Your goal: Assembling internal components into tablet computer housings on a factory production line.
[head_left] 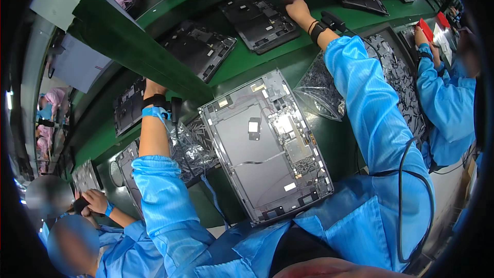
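Note:
An opened tablet housing [247, 149] with a bare circuit board lies tilted on the bench right in front of me. A small black part with a white label [254, 128] rests on its flat panel. My right hand [298, 12] reaches far forward, fingers curled in, beside the right edge of another opened housing [260, 23]; what its fingertips hold, if anything, I cannot make out. My left hand [153, 88] is stretched out at the left, next to a further housing [128, 105]. A green post [144, 54] hides its fingers.
More opened housings stand on the green shelf, one [198, 49] beside the post. Clear plastic bags [321, 90] flank the middle housing. A tray of small black parts [399, 72] is at the right. Co-workers sit on both sides, one holding something red [425, 31]. Cables hang by my right arm.

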`<state>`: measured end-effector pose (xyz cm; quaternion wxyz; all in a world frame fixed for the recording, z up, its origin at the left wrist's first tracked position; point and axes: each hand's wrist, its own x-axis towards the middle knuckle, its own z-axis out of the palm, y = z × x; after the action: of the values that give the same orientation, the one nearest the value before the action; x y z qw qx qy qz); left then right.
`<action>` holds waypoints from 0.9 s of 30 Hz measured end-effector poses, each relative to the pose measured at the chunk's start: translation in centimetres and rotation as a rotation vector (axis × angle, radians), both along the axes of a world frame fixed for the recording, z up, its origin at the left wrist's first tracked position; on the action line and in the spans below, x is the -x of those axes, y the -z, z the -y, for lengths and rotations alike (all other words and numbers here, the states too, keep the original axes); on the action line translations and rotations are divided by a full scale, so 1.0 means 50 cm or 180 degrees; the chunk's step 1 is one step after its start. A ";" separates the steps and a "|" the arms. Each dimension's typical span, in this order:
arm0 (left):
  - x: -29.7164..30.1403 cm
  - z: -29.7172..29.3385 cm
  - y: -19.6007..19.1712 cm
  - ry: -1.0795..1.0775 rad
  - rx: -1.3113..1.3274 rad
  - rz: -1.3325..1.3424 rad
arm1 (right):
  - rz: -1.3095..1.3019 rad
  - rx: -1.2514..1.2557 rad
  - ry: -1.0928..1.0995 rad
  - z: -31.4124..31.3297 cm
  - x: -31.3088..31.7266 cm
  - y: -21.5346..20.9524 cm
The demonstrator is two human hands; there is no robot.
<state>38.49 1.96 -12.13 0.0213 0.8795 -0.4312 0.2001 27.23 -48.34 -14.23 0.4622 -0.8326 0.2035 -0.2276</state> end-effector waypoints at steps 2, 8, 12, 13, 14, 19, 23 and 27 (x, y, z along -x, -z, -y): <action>0.037 0.031 0.008 -0.0032 -0.0572 0.0717 | 0.0588 0.1065 0.0211 -0.036 0.009 -0.013; 0.049 -0.002 0.064 0.0078 -0.0535 0.0797 | -0.0108 0.2536 -0.1445 -0.314 0.006 -0.078; 0.083 0.035 0.040 -0.0475 0.2761 -0.2483 | -0.1286 0.1847 -0.1974 -0.378 -0.046 -0.054; 0.084 0.039 0.039 -0.0845 0.4415 -0.3929 | -0.1078 0.1816 -0.1921 -0.382 -0.050 -0.041; 0.081 0.050 0.039 -0.1265 0.6045 -0.5394 | -0.1091 0.1814 -0.1877 -0.376 -0.051 -0.024; 0.050 -0.002 0.019 -0.0851 0.5912 -0.5467 | -0.0750 0.0798 -0.3322 -0.392 -0.038 -0.038; 0.036 -0.040 -0.005 -0.0749 0.5424 -0.5019 | -0.0140 0.1676 -0.2386 -0.284 0.077 -0.166; 0.284 0.022 -0.153 -0.0138 0.5041 -0.2718 | 0.0603 0.1773 -0.1870 -0.188 0.236 -0.224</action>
<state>24.28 0.86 -4.50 0.7759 0.6146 -0.1057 0.0952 15.43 -38.94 -3.01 0.2813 -0.9238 -0.1554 -0.2080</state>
